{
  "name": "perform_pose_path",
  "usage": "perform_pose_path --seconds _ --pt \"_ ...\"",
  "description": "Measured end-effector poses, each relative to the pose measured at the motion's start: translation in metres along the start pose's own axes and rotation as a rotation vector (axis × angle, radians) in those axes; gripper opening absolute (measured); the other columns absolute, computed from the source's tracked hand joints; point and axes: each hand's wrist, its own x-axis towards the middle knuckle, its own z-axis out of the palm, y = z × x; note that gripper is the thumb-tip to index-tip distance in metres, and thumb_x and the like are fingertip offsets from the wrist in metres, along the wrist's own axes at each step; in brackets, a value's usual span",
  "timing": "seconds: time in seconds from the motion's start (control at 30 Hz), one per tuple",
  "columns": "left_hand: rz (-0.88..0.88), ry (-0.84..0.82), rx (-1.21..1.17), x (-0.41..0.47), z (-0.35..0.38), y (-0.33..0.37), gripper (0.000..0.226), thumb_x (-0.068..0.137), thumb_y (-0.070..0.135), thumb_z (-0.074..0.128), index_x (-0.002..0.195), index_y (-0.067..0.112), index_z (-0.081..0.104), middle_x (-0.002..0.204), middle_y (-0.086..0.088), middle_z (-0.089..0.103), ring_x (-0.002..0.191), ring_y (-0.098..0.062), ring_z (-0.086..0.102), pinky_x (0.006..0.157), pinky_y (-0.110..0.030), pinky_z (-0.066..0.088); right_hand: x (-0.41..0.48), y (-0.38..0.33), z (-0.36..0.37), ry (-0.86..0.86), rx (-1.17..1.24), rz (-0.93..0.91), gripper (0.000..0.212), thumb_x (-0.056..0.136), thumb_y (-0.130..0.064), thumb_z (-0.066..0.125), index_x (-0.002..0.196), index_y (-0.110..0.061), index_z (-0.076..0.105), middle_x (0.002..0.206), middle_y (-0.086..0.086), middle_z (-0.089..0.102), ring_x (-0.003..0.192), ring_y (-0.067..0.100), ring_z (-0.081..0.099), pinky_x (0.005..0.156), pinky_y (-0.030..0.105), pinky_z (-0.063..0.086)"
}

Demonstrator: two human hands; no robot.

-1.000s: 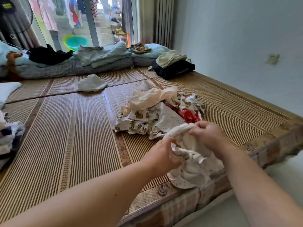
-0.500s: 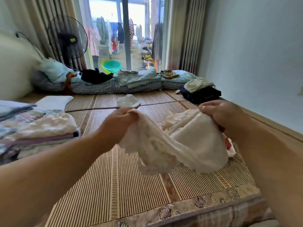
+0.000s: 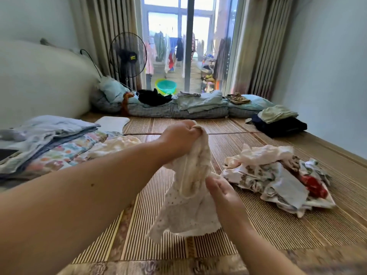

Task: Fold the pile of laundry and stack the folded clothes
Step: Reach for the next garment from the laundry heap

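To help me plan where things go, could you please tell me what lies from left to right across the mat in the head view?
Stack of folded clothes → cream garment, held up mid-frame → pile of unfolded laundry.

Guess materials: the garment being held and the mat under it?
Cream garment: looks like thin matte cotton; tiny eyelet holes, limp drape. Mat: likely bamboo or reed slats; fine parallel strips, slight sheen.
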Motion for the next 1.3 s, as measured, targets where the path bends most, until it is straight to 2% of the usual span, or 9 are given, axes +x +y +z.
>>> perform_pose_path --seconds 0.17,0.27,0.33,0.43,0.7,0.9,1.03,1.17,1.3 --pt "0.008 0.039 -0.104 -0.003 -0.022 -0.006 0.023 0.095 0.025 0.046 0.075 0.019 0.055 0.068 0.002 0.052 0.064 -0.013 0.047 0.058 -0.028 0.036 0.010 0.040 0.040 -0.028 -0.347 0.089 0.069 0.062 -0.064 0.058 0.128 -0.043 0.047 0.122 -0.003 0.042 0.109 0.022 0.053 0.097 0.047 0.046" --pt "0.003 0.088 -0.199 -0.005 -0.041 -0.019 0.022 0.096 0.024 0.047 0.077 0.019 0.057 0.074 -0.003 0.054 0.070 -0.017 0.050 0.065 -0.030 0.038 0.015 0.043 0.030 0.097 -0.365 0.021 0.033 0.076 -0.044 0.038 0.082 -0.023 0.062 0.087 0.001 0.061 0.078 0.019 0.058 0.075 0.038 0.051" --pt "-0.022 0.126 -0.199 -0.007 -0.052 -0.031 0.024 0.096 0.023 0.047 0.073 0.019 0.055 0.071 -0.001 0.052 0.070 -0.017 0.048 0.065 -0.031 0.037 0.019 0.038 0.011 0.147 -0.307 -0.064 0.038 0.077 -0.042 0.037 0.060 -0.013 0.054 0.063 0.004 0.057 0.058 0.018 0.051 0.051 0.029 0.038" --pt "-0.096 0.205 -0.197 -0.011 -0.070 -0.057 0.025 0.096 0.023 0.047 0.074 0.019 0.057 0.069 0.001 0.052 0.069 -0.017 0.048 0.063 -0.032 0.037 0.025 0.011 -0.025 0.236 -0.255 -0.193 0.039 0.083 -0.036 0.056 0.053 -0.011 0.055 0.052 -0.001 0.054 0.053 0.014 0.049 0.048 0.029 0.032" --pt "-0.190 0.259 -0.246 -0.030 -0.097 -0.085 0.022 0.097 0.021 0.049 0.078 0.019 0.061 0.074 0.002 0.056 0.068 -0.014 0.051 0.061 -0.022 0.041 0.018 -0.080 -0.096 0.033 -0.060 -0.265 0.021 0.083 -0.034 0.068 0.084 -0.013 0.072 0.076 0.006 0.072 0.066 0.021 0.067 0.060 0.034 0.053" --pt "-0.384 0.047 -0.580 -0.030 -0.103 -0.094 0.023 0.095 0.022 0.050 0.083 0.009 0.064 0.073 -0.013 0.066 0.065 -0.024 0.061 0.066 -0.035 0.048 0.040 -0.100 -0.109 -0.171 0.219 -0.135 0.024 0.080 -0.031 0.061 0.067 -0.017 0.076 0.070 0.008 0.071 0.060 0.018 0.067 0.055 0.027 0.057" --pt "-0.578 -0.037 -0.569 -0.018 -0.075 -0.125 0.033 0.091 0.025 0.055 0.113 0.000 0.063 0.104 -0.024 0.067 0.089 -0.037 0.064 0.081 -0.045 0.051 0.086 -0.065 -0.097 -0.193 -0.055 0.094 0.025 0.085 -0.038 0.065 0.096 -0.017 0.073 0.089 0.010 0.075 0.082 0.026 0.071 0.072 0.038 0.059" --pt "-0.793 -0.142 -0.526 -0.001 -0.029 -0.170 0.031 0.093 0.030 0.053 0.104 0.003 0.065 0.091 -0.022 0.069 0.079 -0.033 0.066 0.073 -0.041 0.054 0.141 -0.005 -0.063 -0.239 -0.242 0.229 0.042 0.087 -0.044 0.063 0.109 -0.008 0.067 0.102 0.017 0.070 0.096 0.032 0.067 0.087 0.047 0.055" --pt "-0.885 -0.130 -0.515 0.030 0.022 -0.234 0.039 0.083 0.040 0.059 0.099 0.005 0.067 0.088 -0.021 0.069 0.079 -0.033 0.066 0.082 -0.052 0.055 0.201 0.069 -0.032 0.005 -0.007 0.307 0.020 0.097 -0.027 0.055 0.103 -0.009 0.061 0.088 0.010 0.067 0.076 0.022 0.065 0.076 0.041 0.056"
